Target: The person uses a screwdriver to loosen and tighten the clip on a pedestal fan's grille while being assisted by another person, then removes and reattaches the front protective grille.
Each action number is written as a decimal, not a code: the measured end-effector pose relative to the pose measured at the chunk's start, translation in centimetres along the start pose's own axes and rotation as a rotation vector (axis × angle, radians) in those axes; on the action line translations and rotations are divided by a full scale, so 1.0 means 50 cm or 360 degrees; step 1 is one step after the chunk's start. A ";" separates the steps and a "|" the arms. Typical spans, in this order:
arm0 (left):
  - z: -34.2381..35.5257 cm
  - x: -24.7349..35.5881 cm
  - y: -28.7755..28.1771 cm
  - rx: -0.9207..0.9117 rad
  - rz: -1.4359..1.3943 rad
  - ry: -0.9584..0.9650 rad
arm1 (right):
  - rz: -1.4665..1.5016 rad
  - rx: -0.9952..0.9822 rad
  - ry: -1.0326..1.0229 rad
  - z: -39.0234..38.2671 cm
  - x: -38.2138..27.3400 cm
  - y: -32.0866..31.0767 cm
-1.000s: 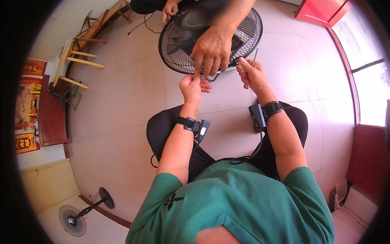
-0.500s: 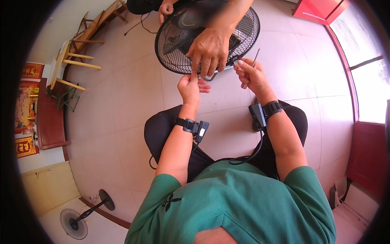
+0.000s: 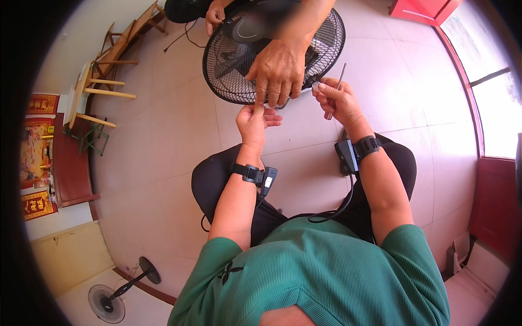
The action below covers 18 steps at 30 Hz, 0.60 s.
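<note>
A black wire-guarded fan head [image 3: 231, 89] is at the top middle, tilted toward me. My left hand [image 3: 253, 126] is at its near rim, thumb side up against the edge, the other fingers stretched loosely to the right. Whether thumb and index pinch the rim is hidden by another person's hand [image 3: 280, 68], which presses down on the guard there. My right hand [image 3: 338, 100] is closed round a screwdriver [image 3: 341, 77], its metal shaft pointing up and its handle end showing below the fingers. Thumb and index also pinch a small pale piece [image 3: 315, 87] beside the rim.
That person's other hand [image 3: 215, 16] holds the fan's far left side. A dark cable [image 3: 187, 35] lies on the tiled floor. Wooden benches [image 3: 114, 51] and a green folding stool [image 3: 95, 136] line the left, a standing fan [image 3: 106, 304] is lower left, and a red door panel [image 3: 421, 11] is top right.
The fan has shifted slightly left and downward in view, while the surroundings also shift a little. My hands keep nearly the same places and holds.
</note>
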<state>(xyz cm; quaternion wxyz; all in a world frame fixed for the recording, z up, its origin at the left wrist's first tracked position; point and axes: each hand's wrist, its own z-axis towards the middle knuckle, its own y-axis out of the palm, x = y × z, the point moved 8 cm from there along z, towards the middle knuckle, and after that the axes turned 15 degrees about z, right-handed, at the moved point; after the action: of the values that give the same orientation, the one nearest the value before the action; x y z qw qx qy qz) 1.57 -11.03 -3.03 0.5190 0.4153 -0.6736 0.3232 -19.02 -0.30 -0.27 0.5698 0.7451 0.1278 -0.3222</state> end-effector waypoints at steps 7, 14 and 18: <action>0.002 -0.003 0.002 0.0063 -0.0076 -0.0022 | -0.0169 0.0024 0.0069 -0.003 0.012 -0.003; 0.017 -0.013 0.038 -0.0270 -0.0515 0.0053 | -0.0232 0.0019 0.0080 0.007 0.010 -0.011; 0.031 -0.022 0.043 -0.0377 -0.0781 0.0181 | -0.0250 0.0117 0.0098 0.000 0.008 -0.007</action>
<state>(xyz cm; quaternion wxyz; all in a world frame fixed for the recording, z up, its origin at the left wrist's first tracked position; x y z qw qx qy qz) -0.92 -11.16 -4.50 0.6635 0.4836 -0.5559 0.1295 -18.92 -0.23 -0.79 0.5108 0.7628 0.1912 -0.3473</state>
